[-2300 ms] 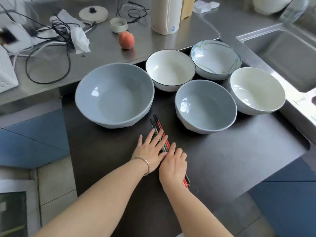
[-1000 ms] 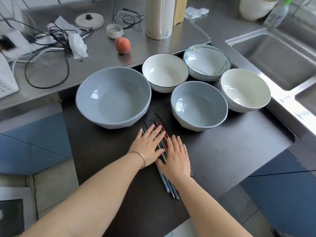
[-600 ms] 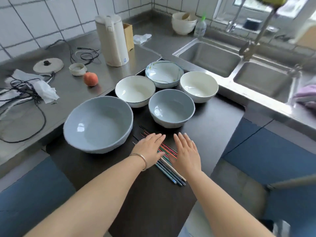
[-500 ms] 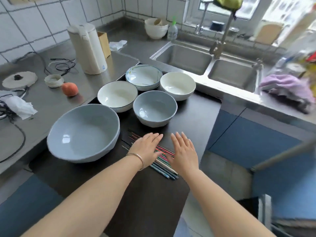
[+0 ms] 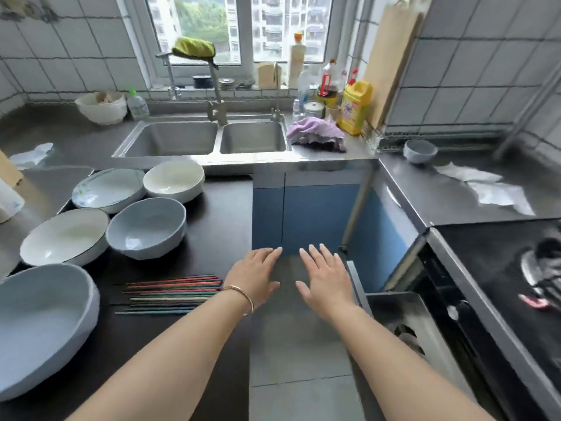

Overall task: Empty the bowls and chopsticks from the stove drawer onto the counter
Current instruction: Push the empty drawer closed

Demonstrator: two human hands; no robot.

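Note:
Several bowls stand on the dark counter (image 5: 218, 232) at my left: a large grey-blue bowl (image 5: 39, 326), a white bowl (image 5: 65, 237), a smaller grey-blue bowl (image 5: 147, 227), a patterned bowl (image 5: 109, 189) and a cream bowl (image 5: 173, 180). A row of coloured chopsticks (image 5: 170, 294) lies flat in front of them. My left hand (image 5: 256, 276) and my right hand (image 5: 326, 276) hover empty over the floor gap, fingers spread, just right of the chopsticks. The open stove drawer (image 5: 400, 317) juts out at the right, its inside mostly hidden.
A double steel sink (image 5: 209, 138) lies ahead under the window, with a purple cloth (image 5: 315, 135), bottles and a small bowl (image 5: 420, 150) on the steel counter to its right. The black stove top (image 5: 498, 268) is at the far right. Grey floor tiles lie below my arms.
My view has swung right and up, from the bowls to the sink and stove. Both hands have lifted off the chopsticks and moved right, past the counter's edge. The chopsticks stay on the counter.

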